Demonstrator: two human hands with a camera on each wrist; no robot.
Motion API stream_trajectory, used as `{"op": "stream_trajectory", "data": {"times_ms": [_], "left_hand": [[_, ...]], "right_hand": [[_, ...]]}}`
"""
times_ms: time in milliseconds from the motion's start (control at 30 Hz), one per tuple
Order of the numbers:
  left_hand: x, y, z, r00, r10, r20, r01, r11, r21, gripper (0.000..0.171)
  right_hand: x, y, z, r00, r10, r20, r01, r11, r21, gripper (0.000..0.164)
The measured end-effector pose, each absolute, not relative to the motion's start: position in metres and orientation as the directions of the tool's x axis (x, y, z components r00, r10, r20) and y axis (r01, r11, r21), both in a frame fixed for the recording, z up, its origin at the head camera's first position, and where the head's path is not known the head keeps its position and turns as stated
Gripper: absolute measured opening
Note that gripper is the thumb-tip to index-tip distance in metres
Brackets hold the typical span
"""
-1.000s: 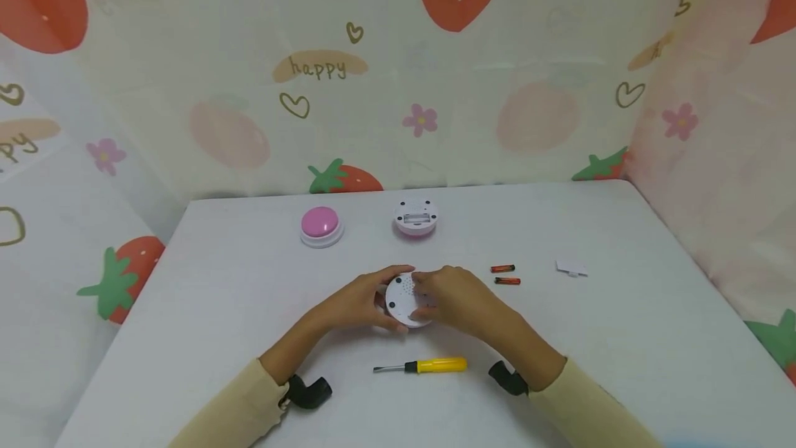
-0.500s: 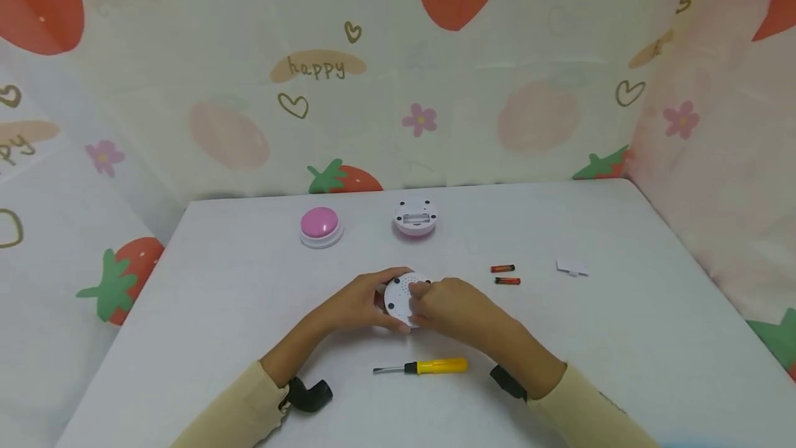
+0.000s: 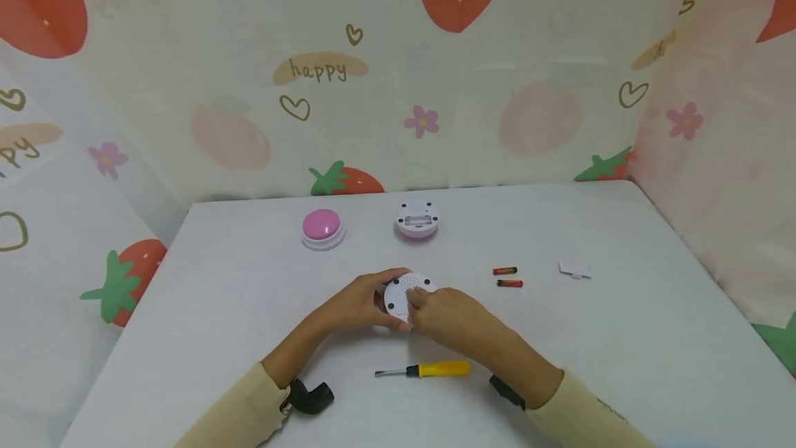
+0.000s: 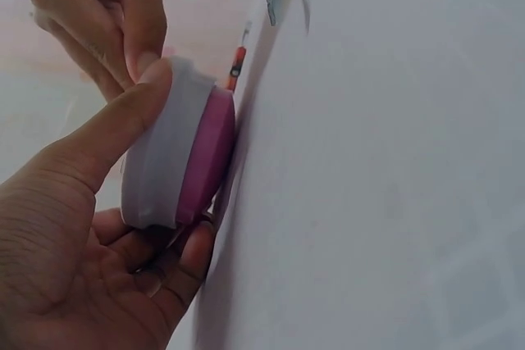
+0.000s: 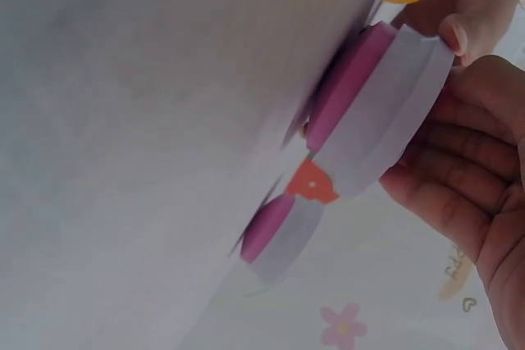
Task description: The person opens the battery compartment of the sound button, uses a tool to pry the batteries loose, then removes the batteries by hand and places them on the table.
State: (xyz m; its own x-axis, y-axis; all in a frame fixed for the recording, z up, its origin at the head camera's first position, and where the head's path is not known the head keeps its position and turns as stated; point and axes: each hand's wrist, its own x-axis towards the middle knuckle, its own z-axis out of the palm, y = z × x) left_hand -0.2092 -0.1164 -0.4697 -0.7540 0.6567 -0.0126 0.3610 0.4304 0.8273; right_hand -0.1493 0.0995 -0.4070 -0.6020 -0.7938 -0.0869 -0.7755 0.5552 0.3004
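Upside down in my left hand is a round push button, white with a pink dome. Its white underside, with dark feet and a patch of small holes, faces up. The left wrist view shows my thumb over the white base and my fingers beneath the pink dome. My right hand has curled fingers against the underside's right part and covers it. From the right wrist view, this hand is close behind the base; I cannot tell whether its fingertips pinch anything.
A yellow-handled screwdriver lies in front of the hands. Behind them stand a pink push button and an upturned one with its battery compartment uncovered. Two orange batteries and a small white cover lie to the right.
My right hand has slid toward the near side of the button, exposing more of the underside and its feet. My left hand keeps its hold in about the same place.
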Motion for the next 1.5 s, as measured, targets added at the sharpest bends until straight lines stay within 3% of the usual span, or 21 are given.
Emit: {"op": "stream_trajectory", "data": {"times_ms": [400, 700, 900, 1033, 1267, 1500], "left_hand": [[-0.21, -0.116, -0.471, -0.766, 0.642, -0.027, 0.337, 0.437, 0.834, 0.085], [-0.205, -0.117, -0.471, -0.76, 0.65, -0.016, 0.323, 0.399, 0.858, 0.083], [-0.206, -0.117, -0.471, -0.761, 0.648, -0.027, 0.311, 0.402, 0.861, 0.083], [-0.21, -0.115, -0.468, -0.768, 0.64, -0.027, 0.321, 0.421, 0.848, 0.084], [-0.209, -0.112, -0.466, -0.771, 0.636, -0.042, 0.325, 0.449, 0.833, 0.086], [-0.206, -0.114, -0.465, -0.769, 0.639, -0.035, 0.333, 0.446, 0.831, 0.085]], "right_hand": [[-0.154, 0.106, -0.41, -0.575, -0.818, -0.029, -0.789, 0.545, 0.284, 0.036], [-0.154, 0.107, -0.409, -0.624, -0.777, 0.079, -0.781, 0.624, -0.027, 0.02], [-0.149, 0.103, -0.406, -0.607, -0.781, 0.147, -0.783, 0.619, 0.06, 0.013], [-0.149, 0.102, -0.406, -0.63, -0.758, 0.171, -0.754, 0.649, 0.098, 0.012], [-0.147, 0.102, -0.406, -0.674, -0.735, 0.074, -0.723, 0.676, 0.139, 0.032], [-0.147, 0.1, -0.406, -0.695, -0.719, -0.008, -0.713, 0.688, 0.136, 0.041]]}}
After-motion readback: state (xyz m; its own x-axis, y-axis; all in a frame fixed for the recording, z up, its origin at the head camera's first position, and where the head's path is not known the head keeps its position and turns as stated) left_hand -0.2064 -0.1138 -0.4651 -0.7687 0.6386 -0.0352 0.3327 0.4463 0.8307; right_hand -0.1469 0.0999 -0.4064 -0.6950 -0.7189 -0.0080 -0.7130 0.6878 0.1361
